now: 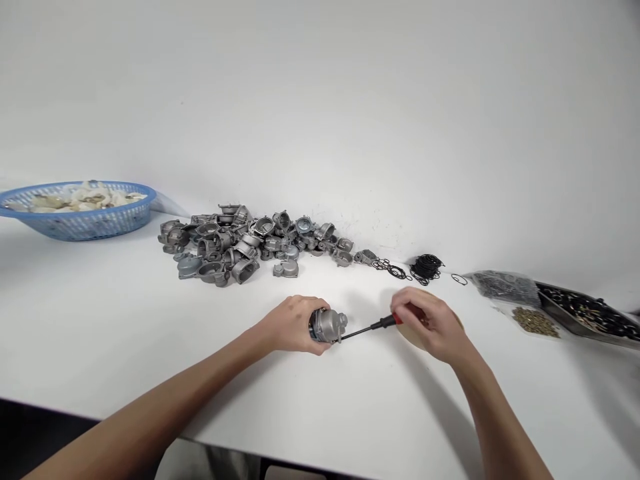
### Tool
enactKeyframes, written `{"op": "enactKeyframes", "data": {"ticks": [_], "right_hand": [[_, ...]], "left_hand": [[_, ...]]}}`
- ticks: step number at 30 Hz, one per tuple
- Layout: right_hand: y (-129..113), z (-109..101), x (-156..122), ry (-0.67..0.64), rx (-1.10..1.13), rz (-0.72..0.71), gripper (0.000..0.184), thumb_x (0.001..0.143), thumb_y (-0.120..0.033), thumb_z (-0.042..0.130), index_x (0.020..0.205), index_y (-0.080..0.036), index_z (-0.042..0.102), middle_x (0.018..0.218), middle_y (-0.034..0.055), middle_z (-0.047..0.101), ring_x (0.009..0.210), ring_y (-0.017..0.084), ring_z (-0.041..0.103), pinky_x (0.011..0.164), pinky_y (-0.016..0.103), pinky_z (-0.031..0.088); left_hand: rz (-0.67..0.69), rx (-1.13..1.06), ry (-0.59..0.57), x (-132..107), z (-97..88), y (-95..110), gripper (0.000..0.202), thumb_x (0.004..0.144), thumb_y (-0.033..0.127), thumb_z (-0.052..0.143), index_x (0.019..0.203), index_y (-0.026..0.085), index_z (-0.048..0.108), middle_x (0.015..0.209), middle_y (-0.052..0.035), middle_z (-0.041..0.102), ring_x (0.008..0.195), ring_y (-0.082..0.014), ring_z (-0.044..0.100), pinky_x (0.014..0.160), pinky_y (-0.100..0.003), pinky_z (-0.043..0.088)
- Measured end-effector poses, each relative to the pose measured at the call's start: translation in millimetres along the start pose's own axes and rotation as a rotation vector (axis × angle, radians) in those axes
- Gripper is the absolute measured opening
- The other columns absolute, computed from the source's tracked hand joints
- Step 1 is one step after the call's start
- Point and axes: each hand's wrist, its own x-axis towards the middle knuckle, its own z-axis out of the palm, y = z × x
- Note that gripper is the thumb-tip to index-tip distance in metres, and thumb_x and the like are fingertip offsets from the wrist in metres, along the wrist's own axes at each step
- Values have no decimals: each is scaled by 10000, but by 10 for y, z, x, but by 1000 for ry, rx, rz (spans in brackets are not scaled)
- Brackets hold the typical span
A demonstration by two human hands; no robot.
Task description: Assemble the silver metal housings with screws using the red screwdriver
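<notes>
Blue basket (100, 225) stands at far left of frame; grey castings (247, 248) lie piled left of centre on the bench (110, 327). Left hand (293, 325) grips a metal housing (329, 325), lower centre. Screwdriver (385, 322) points at its lower edge, handle gripped in the right hand (431, 325). Tray (570, 323) sits at right edge.

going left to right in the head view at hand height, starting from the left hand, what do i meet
Left hand, rounded grey metal housing, slim black-and-red screwdriver, right hand, flat heap of small brass-coloured pieces, long grey metal tray.
</notes>
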Motion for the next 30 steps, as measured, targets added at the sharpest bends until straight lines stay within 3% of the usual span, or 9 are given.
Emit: {"op": "enactKeyframes", "data": {"ticks": [5, 9, 14, 18, 22, 27, 30], "right_hand": [[-13, 0, 3, 31, -15, 35, 218, 990, -369, 504, 843, -230, 584, 740, 25, 618, 549, 141, 495, 510, 282, 380], [-36, -9, -18, 2, -1, -40, 174, 978, -375, 515, 932, -238, 611, 905, 64, 651, 640, 164, 552, 546, 292, 425], [-47, 26, -25, 117, -36, -65, 129, 955, -319, 571, 867, -237, 619, 727, 27, 632, 531, 140, 516, 493, 281, 396], [-50, 42, -10, 72, -22, -168, 144, 923, -297, 609, 1050, -246, 655, 954, 90, 657, 680, 183, 599, 544, 300, 445], [-40, 41, -9, 112, -43, -176, 122, 958, -243, 559, 912, -229, 672, 714, 35, 614, 598, 157, 559, 535, 285, 433], [-54, 56, -28, 68, -11, -156, 185, 954, -287, 547, 1102, -239, 648, 1058, 103, 655, 640, 157, 603, 513, 287, 456], [-49, 73, -27, 150, -32, -138, 86, 954, -269, 568, 964, -232, 645, 770, 30, 646, 547, 135, 550, 502, 269, 420]], "left_hand": [[-2, -7, 6, 5, -4, 6, 547, 628, 465, 755, 1118, 238, 669, 1037, -28, 745, 927, -278, 686, 868, -358, 494], [-2, -1, -7, 9, -7, 8, 537, 631, 462, 751, 1114, 243, 670, 1037, -28, 744, 929, -281, 690, 834, -345, 497], [-3, -4, 10, 5, 9, -4, 561, 630, 473, 757, 1129, 235, 665, 1053, -30, 742, 948, -285, 684, 897, -371, 484], [-7, -2, -8, 5, 11, -15, 560, 638, 484, 753, 1132, 240, 660, 1043, -29, 742, 946, -284, 681, 846, -356, 492], [-12, 7, -5, 3, 1, -13, 568, 638, 499, 754, 1133, 239, 656, 1066, -28, 737, 959, -280, 676, 870, -360, 479], [-14, 5, 5, 0, 2, -5, 532, 655, 487, 744, 1117, 236, 659, 1011, -25, 738, 929, -267, 676, 801, -328, 484], [-10, 5, 8, -4, 10, -8, 506, 661, 476, 743, 1101, 240, 661, 1003, -18, 736, 907, -255, 676, 779, -319, 481]]}}
